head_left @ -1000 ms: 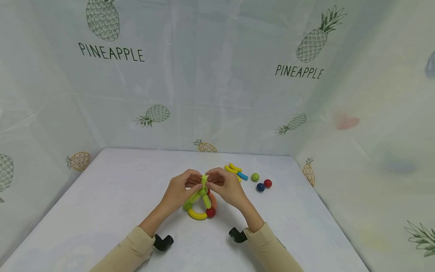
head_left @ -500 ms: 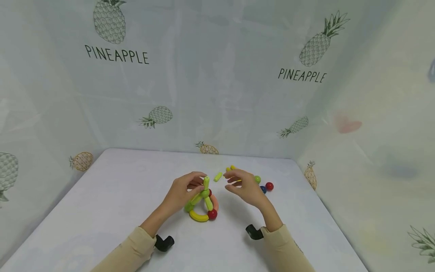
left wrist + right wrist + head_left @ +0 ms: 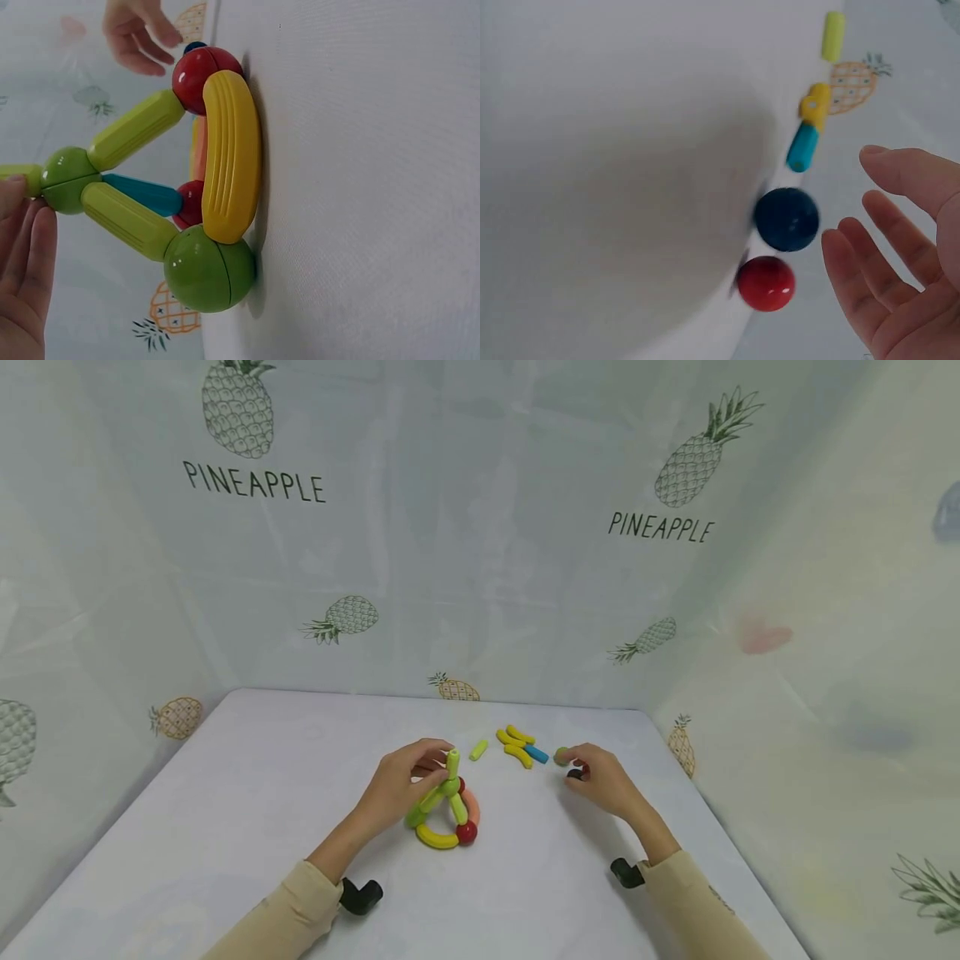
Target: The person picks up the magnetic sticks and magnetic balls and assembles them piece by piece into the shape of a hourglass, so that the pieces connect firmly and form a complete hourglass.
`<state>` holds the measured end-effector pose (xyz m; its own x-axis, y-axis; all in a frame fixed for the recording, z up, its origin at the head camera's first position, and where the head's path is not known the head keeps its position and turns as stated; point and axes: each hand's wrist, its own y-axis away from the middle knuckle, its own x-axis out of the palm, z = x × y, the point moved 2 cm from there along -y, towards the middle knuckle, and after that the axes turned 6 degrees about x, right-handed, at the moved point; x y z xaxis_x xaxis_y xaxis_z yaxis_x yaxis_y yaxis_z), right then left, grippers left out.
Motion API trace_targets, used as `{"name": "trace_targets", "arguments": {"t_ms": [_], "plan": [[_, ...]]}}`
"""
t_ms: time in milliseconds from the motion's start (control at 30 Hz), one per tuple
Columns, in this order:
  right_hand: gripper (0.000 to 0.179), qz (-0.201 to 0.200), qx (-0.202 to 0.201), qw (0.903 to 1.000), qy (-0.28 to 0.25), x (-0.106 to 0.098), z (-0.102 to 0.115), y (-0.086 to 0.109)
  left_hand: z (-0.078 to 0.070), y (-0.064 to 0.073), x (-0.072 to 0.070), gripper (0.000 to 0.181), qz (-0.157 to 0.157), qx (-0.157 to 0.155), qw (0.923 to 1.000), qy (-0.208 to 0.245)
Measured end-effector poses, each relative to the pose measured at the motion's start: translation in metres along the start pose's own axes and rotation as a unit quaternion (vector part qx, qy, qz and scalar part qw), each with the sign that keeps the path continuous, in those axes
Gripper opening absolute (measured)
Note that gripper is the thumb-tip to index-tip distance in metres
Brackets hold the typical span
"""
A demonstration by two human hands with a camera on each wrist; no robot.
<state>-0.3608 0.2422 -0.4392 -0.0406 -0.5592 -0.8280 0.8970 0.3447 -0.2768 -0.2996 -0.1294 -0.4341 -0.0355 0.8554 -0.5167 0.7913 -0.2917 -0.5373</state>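
Note:
My left hand [image 3: 405, 783] pinches an upright lime stick [image 3: 453, 763] at the top of a ball-and-stick toy frame. Below that stick sits a green ball [image 3: 71, 180]. Lime sticks [image 3: 135, 129] and a blue stick [image 3: 142, 195] slope from it to a base with a yellow curved stick [image 3: 231, 156], red balls [image 3: 201, 79] and another green ball [image 3: 208, 268]. My right hand [image 3: 609, 785] hovers with parted fingers over loose balls. A dark blue ball [image 3: 786, 219] and a red ball [image 3: 766, 283] lie below its fingers, apart from them. A loose green ball [image 3: 561, 756] is by its fingertips.
A loose lime stick [image 3: 478, 749] lies behind the frame. Several yellow curved sticks [image 3: 517, 756] and a blue stick [image 3: 536, 754] are grouped to its right. The white table [image 3: 225, 827] ends at a pineapple-print curtain [image 3: 465, 543].
My right hand has left the top of the frame and moved right to the loose balls. A lime stick now lies on the table behind the frame. The left hand keeps its place.

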Motion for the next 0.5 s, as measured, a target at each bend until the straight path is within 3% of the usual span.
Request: {"name": "trace_targets", "arguments": {"t_ms": [300,500], "plan": [[0.035,0.028,0.014,0.9979,0.056,0.0049,-0.0090,-0.0007,0.0020,0.0007,-0.0013,0.043,0.002,0.006,1.0000,0.004],[0.034,0.038,0.025,0.9975,0.054,0.0049,-0.0066,0.0001,0.0020,0.0001,-0.0016,0.045,-0.002,0.016,0.9998,0.010]]}}
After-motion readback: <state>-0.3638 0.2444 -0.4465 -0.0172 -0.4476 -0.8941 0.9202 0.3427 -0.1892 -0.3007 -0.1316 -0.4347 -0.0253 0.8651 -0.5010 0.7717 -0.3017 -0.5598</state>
